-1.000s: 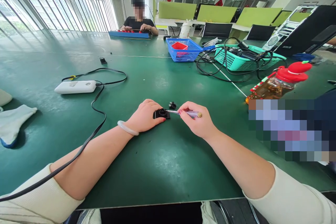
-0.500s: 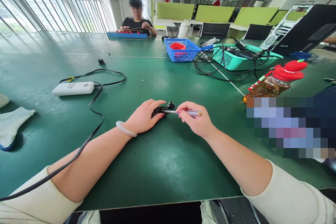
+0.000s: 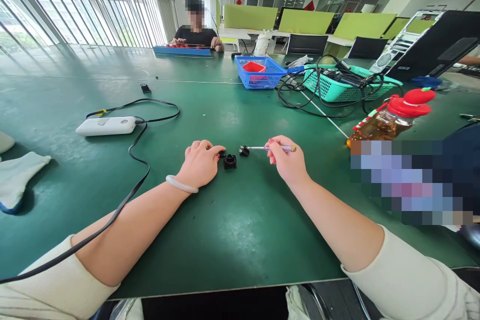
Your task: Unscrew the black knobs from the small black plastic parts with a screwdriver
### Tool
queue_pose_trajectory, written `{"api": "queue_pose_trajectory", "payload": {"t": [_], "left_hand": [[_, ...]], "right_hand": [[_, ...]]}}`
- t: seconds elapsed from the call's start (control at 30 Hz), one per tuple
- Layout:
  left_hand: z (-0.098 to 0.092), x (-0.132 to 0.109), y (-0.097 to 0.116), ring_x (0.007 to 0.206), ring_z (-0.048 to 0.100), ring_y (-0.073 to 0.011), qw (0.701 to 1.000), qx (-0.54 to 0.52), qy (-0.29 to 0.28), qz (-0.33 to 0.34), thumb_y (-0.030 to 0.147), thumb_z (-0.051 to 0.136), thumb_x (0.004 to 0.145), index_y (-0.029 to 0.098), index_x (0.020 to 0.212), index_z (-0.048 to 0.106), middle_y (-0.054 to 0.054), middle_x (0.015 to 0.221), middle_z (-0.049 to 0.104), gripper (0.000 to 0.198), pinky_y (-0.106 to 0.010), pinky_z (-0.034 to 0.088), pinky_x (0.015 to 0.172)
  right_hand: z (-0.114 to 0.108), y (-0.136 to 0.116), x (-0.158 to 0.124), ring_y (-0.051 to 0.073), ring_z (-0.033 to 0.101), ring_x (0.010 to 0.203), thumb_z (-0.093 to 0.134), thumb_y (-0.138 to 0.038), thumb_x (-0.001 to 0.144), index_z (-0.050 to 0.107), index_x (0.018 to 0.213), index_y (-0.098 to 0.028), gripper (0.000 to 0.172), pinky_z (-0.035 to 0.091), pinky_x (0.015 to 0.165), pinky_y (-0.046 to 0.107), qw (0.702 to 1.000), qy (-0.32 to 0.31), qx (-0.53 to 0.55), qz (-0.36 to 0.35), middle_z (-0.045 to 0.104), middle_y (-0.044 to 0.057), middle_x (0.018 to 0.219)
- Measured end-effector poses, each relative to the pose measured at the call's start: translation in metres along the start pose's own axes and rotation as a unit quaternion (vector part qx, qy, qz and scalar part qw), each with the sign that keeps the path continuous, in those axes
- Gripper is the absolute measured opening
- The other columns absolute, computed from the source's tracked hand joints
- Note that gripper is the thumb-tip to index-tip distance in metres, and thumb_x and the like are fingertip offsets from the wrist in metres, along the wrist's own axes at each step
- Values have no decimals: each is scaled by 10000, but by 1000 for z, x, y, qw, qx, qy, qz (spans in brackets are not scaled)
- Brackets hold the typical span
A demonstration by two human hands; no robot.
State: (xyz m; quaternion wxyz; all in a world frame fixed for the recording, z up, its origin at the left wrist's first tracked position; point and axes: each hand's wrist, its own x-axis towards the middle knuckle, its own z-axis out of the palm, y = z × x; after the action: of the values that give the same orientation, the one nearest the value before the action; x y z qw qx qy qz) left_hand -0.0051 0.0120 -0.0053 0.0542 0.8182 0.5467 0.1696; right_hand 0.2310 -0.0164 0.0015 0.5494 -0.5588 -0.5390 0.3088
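Observation:
My left hand (image 3: 200, 164), a pale bangle at its wrist, rests on the green table with finger and thumb closed on a small black piece (image 3: 222, 153), mostly hidden by the fingertips. Just right of it, a black square part with a round opening (image 3: 230, 162) lies on the table, out of the grip. My right hand (image 3: 288, 161) is closed round the clear handle of a screwdriver (image 3: 262, 148). The thin metal shaft points left, its tip at a small black clip-like part (image 3: 244, 150); whether they touch firmly I cannot tell.
A white power adapter (image 3: 107, 126) with a black cable lies left; the cable crosses my left forearm. Blue (image 3: 258, 80) and teal (image 3: 322, 87) baskets stand farther back. A red-capped bottle (image 3: 388, 115) is at right. Across the table sits a person (image 3: 197, 35) by a blue tray.
My left hand has shifted left, off the square black part, which now lies uncovered. My right hand has drawn right and slightly up, bringing the screwdriver tip to the small clip-like part.

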Motion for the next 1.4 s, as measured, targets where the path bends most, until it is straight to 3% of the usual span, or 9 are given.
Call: {"api": "queue_pose_trajectory", "payload": {"t": [0.17, 0.4, 0.53, 0.67, 0.83, 0.93, 1.03, 1.2, 1.4], "left_hand": [[-3, 1, 3, 1282, 451, -312, 1000, -30, 0, 9, 228, 389, 931, 259, 1070, 701, -90, 1252, 603, 343, -545, 378, 1088], [-7, 0, 6, 1304, 472, -279, 980, -101, -55, 162, 397, 503, 924, 261, 1202, 594, -78, 1302, 600, 323, -501, 351, 1137], [-7, -2, 7, 1221, 535, -278, 984, -93, -53, 141, 319, 520, 883, 241, 1078, 603, -77, 1212, 632, 226, -492, 396, 1095], [-8, -4, 8, 1282, 495, -288, 988, -80, -52, 121, 281, 517, 857, 240, 1247, 547, -89, 1302, 609, 392, -506, 368, 1112], [-6, -2, 11, 1367, 403, -338, 987, -71, -78, 122, 463, 557, 882, 297, 1456, 407, -83, 1446, 539, 616, -643, 238, 1141], [-6, -3, 18, 1354, 411, -344, 986, -68, -92, 120, 460, 531, 913, 318, 1380, 491, -69, 1435, 555, 490, -697, 203, 1123], [-8, -10, 33, 1309, 456, -330, 987, -72, -96, 110, 401, 539, 920, 302, 1225, 589, -64, 1361, 605, 325, -675, 259, 1106], [-11, -31, 57, 1254, 502, -302, 985, -77, -110, 113, 329, 541, 943, 262, 1035, 622, -52, 1277, 644, 139, -683, 286, 1082], [-21, -65, 43, 1209, 522, -257, 982, -58, -127, 130, 298, 545, 953, 262, 1034, 638, -38, 1203, 650, 128, -599, 279, 1125]], "right_hand": [[1, 4, 1, 100, 533, 540, 596, -419, 837, 632, 777, -203, 228, 433, 526, 236, 999, -43, -11, 16, 591, -26, 654], [3, 9, 2, 111, 546, 608, 639, -413, 786, 662, 828, -197, 221, 467, 565, 241, 991, -125, 23, 32, 606, -13, 711], [4, 9, 3, 116, 550, 602, 654, -420, 757, 668, 802, -190, 235, 466, 561, 246, 986, -155, 57, 36, 602, -11, 680], [3, 9, 4, 109, 544, 562, 618, -400, 781, 655, 757, -198, 207, 452, 540, 248, 988, -117, 98, 29, 589, -17, 647], [1, 7, 4, 93, 504, 503, 617, -377, 782, 642, 718, -200, 189, 407, 496, 240, 989, -41, 139, 15, 561, -30, 597], [2, 6, 3, 88, 503, 496, 627, -358, 782, 647, 716, -196, 176, 397, 491, 235, 988, -40, 150, 11, 568, -31, 594], [3, 6, 3, 84, 502, 492, 622, -356, 787, 649, 719, -193, 179, 395, 491, 233, 987, -45, 157, 7, 577, -31, 596], [4, 8, 6, 78, 490, 473, 630, -364, 761, 644, 710, -188, 184, 386, 476, 224, 985, -33, 169, 18, 572, -36, 580], [3, 11, 8, 81, 485, 467, 653, -380, 740, 652, 700, -191, 193, 389, 461, 223, 984, -24, 176, 23, 568, -30, 572]]}}
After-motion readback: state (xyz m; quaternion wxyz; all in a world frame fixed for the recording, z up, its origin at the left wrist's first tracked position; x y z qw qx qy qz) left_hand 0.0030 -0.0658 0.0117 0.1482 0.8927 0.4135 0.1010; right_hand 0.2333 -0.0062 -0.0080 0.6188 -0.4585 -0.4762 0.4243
